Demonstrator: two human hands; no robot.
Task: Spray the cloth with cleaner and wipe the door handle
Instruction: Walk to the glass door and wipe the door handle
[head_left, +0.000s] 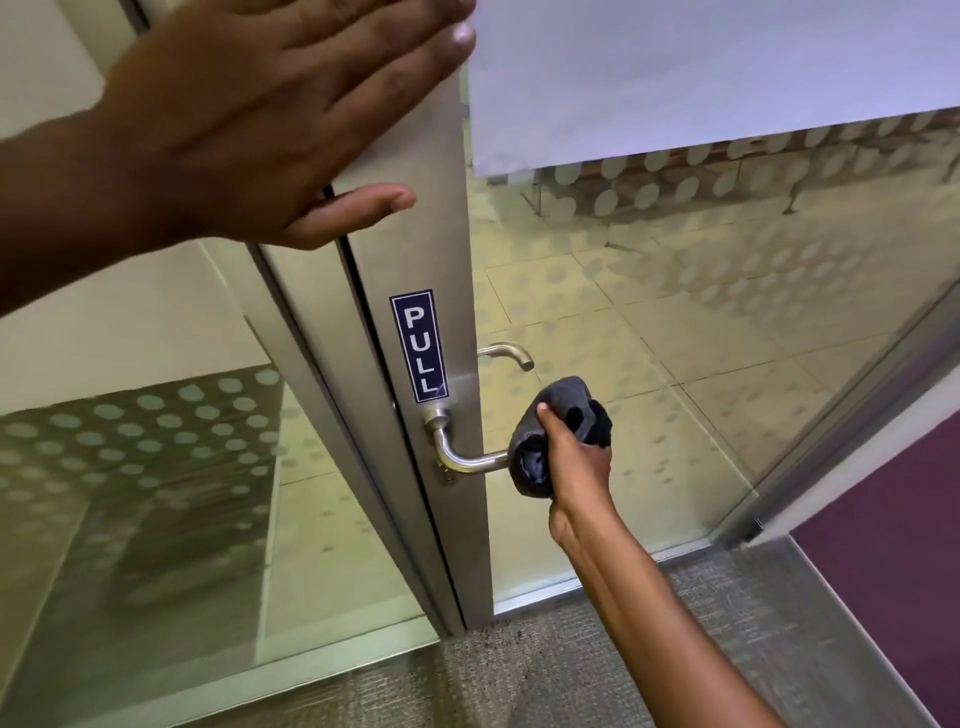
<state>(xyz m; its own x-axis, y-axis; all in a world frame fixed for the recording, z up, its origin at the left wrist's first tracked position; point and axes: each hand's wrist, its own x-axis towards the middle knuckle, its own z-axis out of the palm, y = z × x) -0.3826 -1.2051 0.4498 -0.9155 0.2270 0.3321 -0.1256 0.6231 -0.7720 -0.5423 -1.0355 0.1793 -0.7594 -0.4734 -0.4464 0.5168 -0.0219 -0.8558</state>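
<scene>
While the flat, open left hand (249, 119) braces the brushed-metal door edge (415, 249), the right hand (576, 462) clasps a bunched grey cloth (550, 441) around the curved steel door handle (462, 457)

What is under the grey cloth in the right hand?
The free end of the near door handle runs into the grey cloth, which the right hand grips. The handle's tip is covered, so unseen.

Head view looks steeply down, close to the door frame (415, 249) edge

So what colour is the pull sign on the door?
Dark blue with white letters, the PULL sign shows clearly in the head view.
</scene>
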